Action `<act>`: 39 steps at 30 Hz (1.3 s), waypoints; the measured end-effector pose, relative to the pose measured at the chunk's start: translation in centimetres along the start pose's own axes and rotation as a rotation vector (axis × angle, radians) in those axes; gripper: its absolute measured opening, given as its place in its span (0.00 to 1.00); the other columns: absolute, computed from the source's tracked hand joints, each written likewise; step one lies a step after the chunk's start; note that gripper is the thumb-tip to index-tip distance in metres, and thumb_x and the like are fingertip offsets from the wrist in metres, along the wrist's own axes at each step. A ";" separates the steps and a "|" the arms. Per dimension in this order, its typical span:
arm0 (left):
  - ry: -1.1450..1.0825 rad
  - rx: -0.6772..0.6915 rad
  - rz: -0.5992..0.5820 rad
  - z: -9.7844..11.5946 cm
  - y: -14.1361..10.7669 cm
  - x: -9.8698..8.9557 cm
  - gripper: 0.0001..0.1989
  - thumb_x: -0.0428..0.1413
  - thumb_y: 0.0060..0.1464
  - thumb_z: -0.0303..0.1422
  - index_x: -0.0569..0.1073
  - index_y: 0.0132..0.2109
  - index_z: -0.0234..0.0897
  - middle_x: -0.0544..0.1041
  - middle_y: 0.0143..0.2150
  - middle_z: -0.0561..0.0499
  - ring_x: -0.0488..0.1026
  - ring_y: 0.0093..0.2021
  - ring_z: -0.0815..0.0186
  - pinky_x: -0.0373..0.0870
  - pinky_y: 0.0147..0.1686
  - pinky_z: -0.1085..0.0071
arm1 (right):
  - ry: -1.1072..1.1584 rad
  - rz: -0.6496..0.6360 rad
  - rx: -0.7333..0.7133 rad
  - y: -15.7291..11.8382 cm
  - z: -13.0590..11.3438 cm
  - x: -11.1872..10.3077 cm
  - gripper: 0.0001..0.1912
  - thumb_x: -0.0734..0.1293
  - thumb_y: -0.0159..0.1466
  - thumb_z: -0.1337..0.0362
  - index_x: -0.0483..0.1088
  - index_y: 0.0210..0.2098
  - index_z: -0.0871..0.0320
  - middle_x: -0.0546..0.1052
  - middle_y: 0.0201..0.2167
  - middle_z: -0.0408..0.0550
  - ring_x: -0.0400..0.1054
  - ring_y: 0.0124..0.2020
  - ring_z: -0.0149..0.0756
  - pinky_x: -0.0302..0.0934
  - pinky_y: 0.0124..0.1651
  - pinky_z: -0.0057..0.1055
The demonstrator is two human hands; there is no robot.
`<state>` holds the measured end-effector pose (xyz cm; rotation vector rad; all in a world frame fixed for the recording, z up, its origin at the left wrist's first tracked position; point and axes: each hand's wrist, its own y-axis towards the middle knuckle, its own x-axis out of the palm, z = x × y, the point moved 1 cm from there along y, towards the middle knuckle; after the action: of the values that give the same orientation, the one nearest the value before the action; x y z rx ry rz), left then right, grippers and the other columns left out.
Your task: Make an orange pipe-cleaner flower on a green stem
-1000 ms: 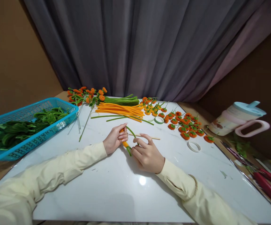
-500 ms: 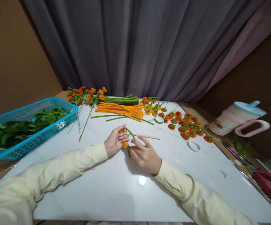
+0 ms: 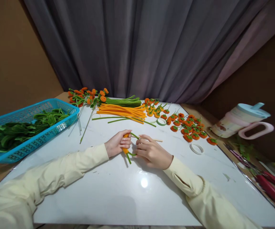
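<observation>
My left hand (image 3: 118, 142) is closed around a small orange roll of pipe cleaner (image 3: 125, 150) above the middle of the white table. Green pipe cleaners (image 3: 129, 159) stick out of the roll's lower end, and another green length arcs from its upper end. Beside it, my right hand (image 3: 151, 152) has its fingers closed on the green pipe cleaner (image 3: 134, 135); its fingertips are partly hidden. A thin wooden stick (image 3: 158, 140) lies on the table behind my right hand.
Orange pipe cleaners (image 3: 120, 111) and green ones (image 3: 125, 101) lie at the back. Finished orange pieces (image 3: 187, 138) and tape rolls (image 3: 196, 149) lie right. A blue basket (image 3: 63, 124) of green leaves stands left. A cup (image 3: 237, 117) and red-handled pliers (image 3: 272, 189) are far right.
My right hand has moved slightly right and up, and its fingers have closed on the green pipe cleaner. The orange roll in my left hand has turned slightly, with two green ends now showing below.
</observation>
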<state>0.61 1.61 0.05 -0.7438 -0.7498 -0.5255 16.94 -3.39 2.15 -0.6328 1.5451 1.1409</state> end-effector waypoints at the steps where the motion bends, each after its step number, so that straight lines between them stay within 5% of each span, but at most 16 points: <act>1: 0.006 -0.006 -0.002 -0.1 0.0 0.1 0.16 0.47 0.58 0.32 0.59 0.23 0.33 0.47 0.13 0.62 0.45 0.10 0.80 0.42 0.09 0.83 | -0.002 0.008 -0.007 0.1 -0.2 0.1 0.12 0.57 0.65 0.67 0.69 0.28 0.59 0.70 0.25 0.46 0.62 0.35 0.35 0.48 0.57 0.40; 4: 0.021 -0.006 0.016 -0.3 0.0 0.2 0.17 0.47 0.58 0.33 0.59 0.22 0.33 0.47 0.13 0.62 0.44 0.10 0.80 0.41 0.09 0.83 | 0.001 0.036 -0.036 0.4 -0.8 0.5 0.15 0.57 0.65 0.68 0.65 0.23 0.59 0.66 0.20 0.44 0.58 0.28 0.33 0.50 0.55 0.38; 16: -0.017 0.035 0.056 -0.6 0.0 0.7 0.17 0.47 0.57 0.32 0.56 0.21 0.35 0.48 0.12 0.62 0.43 0.10 0.79 0.40 0.08 0.83 | -0.113 0.057 -0.088 1.4 -3.1 2.4 0.11 0.57 0.58 0.71 0.63 0.20 0.61 0.64 0.20 0.47 0.54 0.25 0.34 0.55 0.37 0.35; 22: 0.022 0.043 0.076 -0.7 0.0 0.7 0.17 0.47 0.57 0.33 0.55 0.20 0.35 0.47 0.12 0.63 0.42 0.10 0.80 0.39 0.08 0.83 | -0.018 0.168 -0.076 1.6 -3.2 1.9 0.12 0.56 0.60 0.71 0.64 0.22 0.61 0.66 0.20 0.48 0.58 0.28 0.36 0.57 0.40 0.37; 25: 0.098 0.012 0.037 -0.8 -0.1 0.7 0.16 0.48 0.56 0.34 0.57 0.21 0.34 0.48 0.13 0.63 0.42 0.11 0.80 0.38 0.09 0.83 | 0.224 0.340 0.066 1.3 -2.4 0.5 0.08 0.57 0.62 0.68 0.66 0.32 0.61 0.71 0.29 0.51 0.63 0.36 0.39 0.58 0.45 0.38; 29: 0.254 -0.006 -0.011 -0.8 -0.2 0.8 0.16 0.50 0.55 0.36 0.59 0.23 0.34 0.48 0.14 0.63 0.41 0.12 0.80 0.38 0.10 0.83 | 0.329 0.512 0.482 0.5 -0.5 0.0 0.05 0.59 0.62 0.67 0.65 0.36 0.60 0.71 0.34 0.52 0.64 0.38 0.39 0.60 0.41 0.36; 34: 0.448 -0.024 -0.023 -1.5 -0.7 1.0 0.18 0.53 0.52 0.43 0.59 0.24 0.35 0.49 0.16 0.62 0.42 0.13 0.80 0.39 0.11 0.83 | 0.497 0.280 0.676 0.2 0.5 1.3 0.06 0.58 0.60 0.68 0.66 0.31 0.60 0.69 0.21 0.42 0.60 0.21 0.29 0.55 0.27 0.26; 39: 0.587 0.011 0.026 -1.9 -1.0 1.2 0.21 0.53 0.49 0.48 0.57 0.24 0.36 0.49 0.16 0.63 0.42 0.14 0.80 0.38 0.12 0.82 | 0.653 0.231 0.692 0.4 0.0 1.2 0.08 0.58 0.60 0.66 0.65 0.27 0.60 0.68 0.20 0.41 0.58 0.21 0.28 0.53 0.26 0.25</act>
<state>1.52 -0.68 0.42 -0.5454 -0.1957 -0.6743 16.24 -2.99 1.20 -0.3598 2.4578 0.4846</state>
